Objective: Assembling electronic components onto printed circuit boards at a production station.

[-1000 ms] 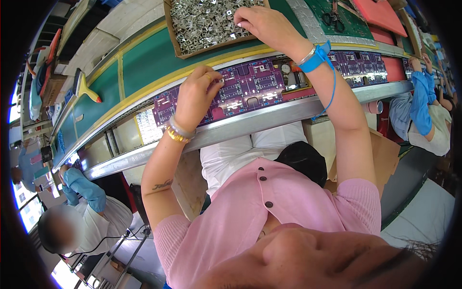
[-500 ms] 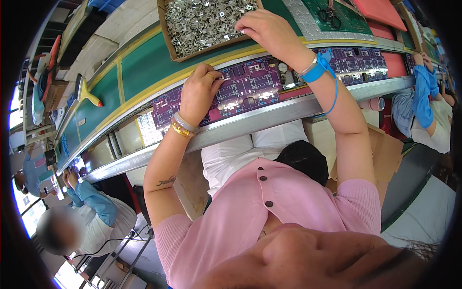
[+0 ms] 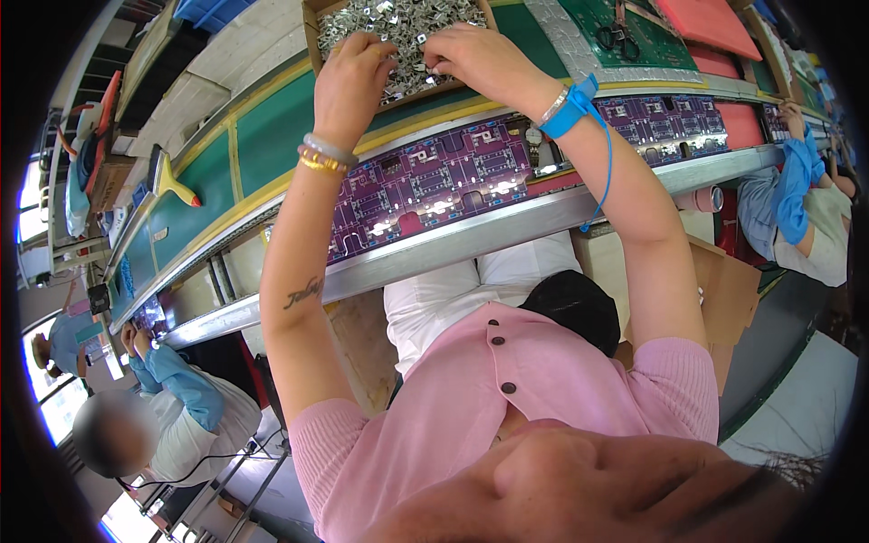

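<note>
A shallow cardboard box [image 3: 491,15] is heaped with small silvery metal clips [image 3: 407,36] at the back of the bench. My left hand [image 3: 351,83] reaches over its front left part, fingers curled and tips pressed together among the clips. From the right, my right hand [image 3: 480,61] has its fingers pinched at the pile too, a short gap from the left. Whatever lies between the fingertips of either hand is too small to make out. Below my hands, a purple circuit board [image 3: 434,185] lies in the metal rail track, partly behind my left forearm.
Another purple circuit board [image 3: 665,125] lies further right along the metal rail [image 3: 507,214]. Scissors [image 3: 618,38] rest on a green board at the back right. A yellow-handled brush [image 3: 172,181] is at the left. Co-workers sit at both ends, one in blue sleeves [image 3: 186,366].
My left hand has moved up from the circuit board to the box of clips. My right hand has shifted slightly left and down at the box. The near circuit board appears further right.
</note>
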`<state>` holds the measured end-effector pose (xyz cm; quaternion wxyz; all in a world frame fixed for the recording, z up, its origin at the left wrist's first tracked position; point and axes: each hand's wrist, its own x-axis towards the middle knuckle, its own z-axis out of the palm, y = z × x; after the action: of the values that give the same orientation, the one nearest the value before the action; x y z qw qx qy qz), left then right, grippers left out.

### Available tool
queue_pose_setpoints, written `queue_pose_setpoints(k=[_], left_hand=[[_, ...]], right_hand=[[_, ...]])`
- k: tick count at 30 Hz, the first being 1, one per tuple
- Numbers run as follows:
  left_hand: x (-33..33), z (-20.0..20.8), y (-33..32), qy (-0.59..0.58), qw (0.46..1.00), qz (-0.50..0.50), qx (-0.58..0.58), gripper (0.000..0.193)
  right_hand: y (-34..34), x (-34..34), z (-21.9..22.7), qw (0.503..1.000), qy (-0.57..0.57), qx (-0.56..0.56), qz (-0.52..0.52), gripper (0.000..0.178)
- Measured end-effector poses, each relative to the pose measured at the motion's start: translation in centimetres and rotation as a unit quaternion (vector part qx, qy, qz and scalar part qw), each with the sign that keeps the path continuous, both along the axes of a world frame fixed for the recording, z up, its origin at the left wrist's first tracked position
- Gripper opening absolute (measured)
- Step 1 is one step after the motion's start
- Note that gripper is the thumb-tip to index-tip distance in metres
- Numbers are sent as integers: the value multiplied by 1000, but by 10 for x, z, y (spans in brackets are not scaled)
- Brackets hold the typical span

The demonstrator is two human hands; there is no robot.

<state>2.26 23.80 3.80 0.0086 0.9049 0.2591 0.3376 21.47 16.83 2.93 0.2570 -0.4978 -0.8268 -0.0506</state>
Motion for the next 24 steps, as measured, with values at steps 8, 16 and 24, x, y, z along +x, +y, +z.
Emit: queue_pose_setpoints(k=[8,16,24], left_hand=[[17,-5,10,30,998,2,-56,15],[-22,14,-50,-57,970,-6,-235,12],[-56,-3,-130,69,930,-62,-356,18]], right_hand=[[-24,2,12,968,236,-88,-24,15],[-99,-9,18,912,287,-287,-53,20],[-134,-1,5,824,388,-406,-70,20]])
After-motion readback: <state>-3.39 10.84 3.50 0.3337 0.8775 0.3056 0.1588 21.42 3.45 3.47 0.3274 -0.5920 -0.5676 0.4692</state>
